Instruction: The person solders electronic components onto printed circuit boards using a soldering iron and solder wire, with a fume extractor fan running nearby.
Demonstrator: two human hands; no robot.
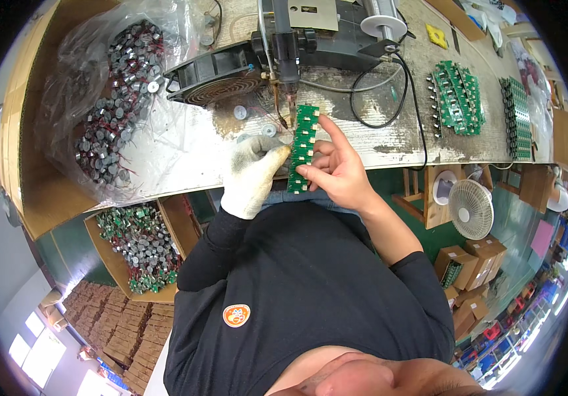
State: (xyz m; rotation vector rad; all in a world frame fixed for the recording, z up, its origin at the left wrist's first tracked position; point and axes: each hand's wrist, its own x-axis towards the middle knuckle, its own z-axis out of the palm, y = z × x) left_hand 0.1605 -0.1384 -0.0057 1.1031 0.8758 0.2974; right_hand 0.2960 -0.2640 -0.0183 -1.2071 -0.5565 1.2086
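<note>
A long green circuit board strip [304, 142] with small white connectors stands under the tip of a bench-mounted soldering head [288, 66]. My bare right hand [346, 175] grips its right edge between thumb and fingers, the index finger stretched along the upper end. At the strip's left edge, my left hand [251, 173] in a whitish work glove pinches thumb and fingers together. Whatever lies in that pinch is hidden by the glove. Just beyond it on the bench are a few small round metal parts [268, 130].
A plastic bag [125, 99] of round metal parts with red wires lies at left, by a cardboard box [53, 132]. A black fan [214, 82], solder spool [383, 23] and looped cable [389, 122] stand beyond. Board stacks [459, 99] sit at right; a filled carton [140, 247] is lower left.
</note>
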